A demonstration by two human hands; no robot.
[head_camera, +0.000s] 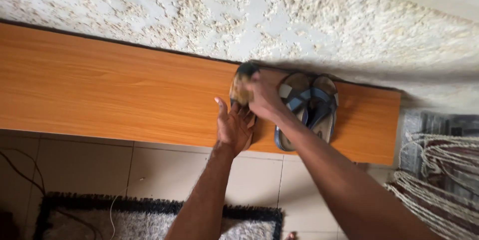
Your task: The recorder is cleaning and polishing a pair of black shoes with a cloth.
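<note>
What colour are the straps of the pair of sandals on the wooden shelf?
Blue, on the sandals, with grey-beige soles; seen in the head view.

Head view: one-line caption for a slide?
Both hands, left hand and right hand, on a brown sandal on a wooden shelf, beside a pair of blue-strapped sandals against a textured wall.

Clearance on wooden shelf [100, 90]
Open board leftward; blocked rightward by blue sandals [307, 108], behind by textured wall [249, 15].
</note>
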